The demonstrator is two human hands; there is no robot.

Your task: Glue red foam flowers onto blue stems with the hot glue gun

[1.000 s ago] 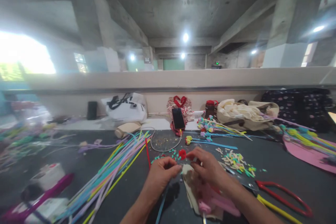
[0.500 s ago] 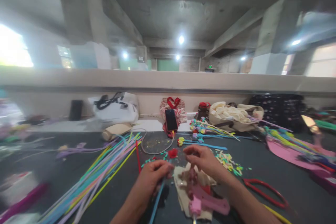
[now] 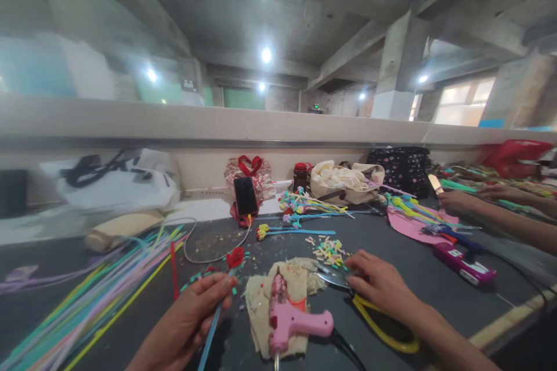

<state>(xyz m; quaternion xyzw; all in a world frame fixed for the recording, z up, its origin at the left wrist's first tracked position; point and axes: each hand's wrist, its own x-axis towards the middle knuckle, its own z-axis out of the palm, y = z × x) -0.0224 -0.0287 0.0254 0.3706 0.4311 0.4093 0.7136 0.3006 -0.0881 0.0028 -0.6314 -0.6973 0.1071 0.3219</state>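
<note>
My left hand [image 3: 198, 313] pinches a blue pipe cleaner [image 3: 209, 339] between thumb and fingers. A small red flower-like head [image 3: 235, 257] shows at its top end, just above my fingertips. To the right, my right hand [image 3: 380, 281] has its fingers bent over a pair of scissors, gripping near the pivot. The silver blades [image 3: 333, 278] point left and a yellow handle loop [image 3: 385, 327] shows below the hand; the rest is hidden under it. Between my hands, a pink glue gun [image 3: 289, 322] lies on a glue-stained beige cloth [image 3: 256, 307].
Many pipe cleaners [image 3: 100, 295] lie at left beside a red one [image 3: 174, 269]. Cut pieces [image 3: 329, 251] and finished stems [image 3: 300, 232] lie behind the cloth. A phone [image 3: 246, 197] leans on a floral bag. At right, a co-worker's arm [image 3: 496, 208] reaches past a purple tool [image 3: 463, 264].
My view has turned right. My right hand has moved from above the glue gun to the scissors. My left hand keeps the blue pipe cleaner, drawn left of the cloth.
</note>
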